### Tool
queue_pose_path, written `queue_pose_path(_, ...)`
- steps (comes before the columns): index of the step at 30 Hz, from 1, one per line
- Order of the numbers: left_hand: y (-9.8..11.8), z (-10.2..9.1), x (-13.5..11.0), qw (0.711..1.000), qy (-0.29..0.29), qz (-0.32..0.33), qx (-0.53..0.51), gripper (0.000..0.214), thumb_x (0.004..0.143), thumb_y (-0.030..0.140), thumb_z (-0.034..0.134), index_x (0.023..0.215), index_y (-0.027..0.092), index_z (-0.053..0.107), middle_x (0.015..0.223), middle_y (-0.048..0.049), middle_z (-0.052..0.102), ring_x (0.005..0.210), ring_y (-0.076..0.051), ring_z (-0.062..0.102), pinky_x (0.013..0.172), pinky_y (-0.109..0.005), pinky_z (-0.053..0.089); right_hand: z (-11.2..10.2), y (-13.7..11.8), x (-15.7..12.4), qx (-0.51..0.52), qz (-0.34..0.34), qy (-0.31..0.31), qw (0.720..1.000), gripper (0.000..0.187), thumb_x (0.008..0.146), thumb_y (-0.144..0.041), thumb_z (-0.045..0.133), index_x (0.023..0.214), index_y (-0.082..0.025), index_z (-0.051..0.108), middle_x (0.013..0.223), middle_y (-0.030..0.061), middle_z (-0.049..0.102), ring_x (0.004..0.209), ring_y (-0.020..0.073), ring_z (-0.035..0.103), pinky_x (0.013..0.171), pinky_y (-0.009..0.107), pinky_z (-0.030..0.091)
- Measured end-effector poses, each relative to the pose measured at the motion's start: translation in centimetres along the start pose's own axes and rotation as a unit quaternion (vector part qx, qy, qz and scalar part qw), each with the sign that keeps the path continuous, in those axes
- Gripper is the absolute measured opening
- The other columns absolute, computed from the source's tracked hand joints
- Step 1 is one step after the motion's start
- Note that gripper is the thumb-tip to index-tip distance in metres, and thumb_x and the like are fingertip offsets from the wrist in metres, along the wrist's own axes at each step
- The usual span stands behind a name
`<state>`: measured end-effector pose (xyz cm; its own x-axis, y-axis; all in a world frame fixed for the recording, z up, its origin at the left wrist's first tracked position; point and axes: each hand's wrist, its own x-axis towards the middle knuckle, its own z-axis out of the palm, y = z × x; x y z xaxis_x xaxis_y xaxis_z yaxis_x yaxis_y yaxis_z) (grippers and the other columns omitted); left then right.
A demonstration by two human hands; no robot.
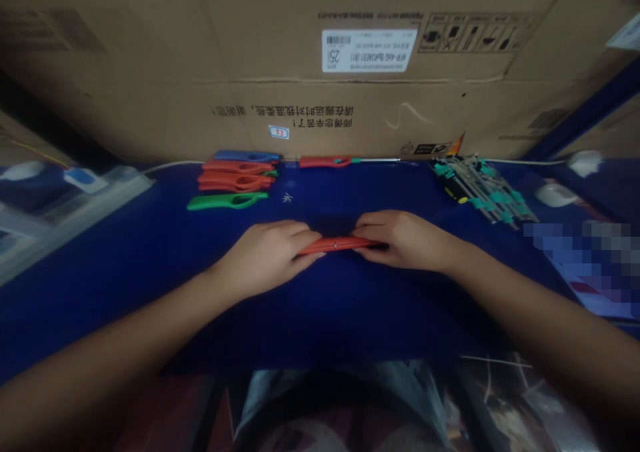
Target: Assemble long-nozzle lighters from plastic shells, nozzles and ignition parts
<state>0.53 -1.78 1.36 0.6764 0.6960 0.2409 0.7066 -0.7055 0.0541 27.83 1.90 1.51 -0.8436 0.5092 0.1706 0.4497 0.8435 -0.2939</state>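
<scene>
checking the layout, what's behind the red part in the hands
Behind the red part: blue tabletop, then a red handle with a metal rod, then cardboard. Whatever the part, left hand or right hand covers is hidden.

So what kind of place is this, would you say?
Probably a small workshop: coloured handles and a pile of thin metal rods lie on a blue tabletop, near the red piece being held.

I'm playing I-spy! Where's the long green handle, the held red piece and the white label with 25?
Green handle (215, 202): head view, solid left part.
Red piece (341, 243): head view, its middle.
White label (369, 51): head view, printed centre.
</scene>
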Motion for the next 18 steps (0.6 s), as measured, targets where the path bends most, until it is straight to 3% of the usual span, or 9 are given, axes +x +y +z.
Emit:
queue_pose_path(8, -0.15, 0.08, 0.06, 0.998, -0.001, -0.006, -0.055, 0.029, 0.103, 0.039, 0.048, 0.111, 0.022, 0.071, 0.099, -0.0032, 0.073, 0.091, -0.020, 0.070, 0.076, -0.030, 0.051, 0.21, -0.02, -0.18, -0.056, -0.048, 0.018, 0.997, 0.023, 0.101, -0.028, 0.050, 0.101, -0.016, 0.070, 0.095, 0.0091, 0.070, 0.083, 0.0198, 0.064, 0.081, 0.035, 0.046)
queue_pose_path(14, -0.09, -0.05, 0.11, 0.998, 0.006, -0.020, -0.058, 0.029, 0.102, 0.040, 0.049, 0.107, 0.021, 0.071, 0.096, -0.0035, 0.073, 0.088, -0.020, 0.070, 0.075, -0.030, 0.050, -0.12, 0.05, -0.13, -0.064, 0.005, 0.013, 0.998, 0.024, 0.101, -0.033, 0.052, 0.106, -0.017, 0.069, 0.096, 0.0072, 0.071, 0.081, 0.0190, 0.064, 0.078, 0.033, 0.045)
queue_pose_path(18, -0.41, -0.21, 0.23, 0.999, 0.017, -0.022, -0.046, 0.029, 0.102, 0.039, 0.049, 0.107, 0.021, 0.071, 0.096, -0.0036, 0.073, 0.088, -0.020, 0.070, 0.073, -0.029, 0.049, -0.59, 0.67, -0.18, -0.055, 0.030, 0.043, 0.997, 0.024, 0.096, -0.040, 0.061, 0.105, -0.018, 0.068, 0.096, 0.0060, 0.072, 0.081, 0.0193, 0.065, 0.077, 0.033, 0.044)
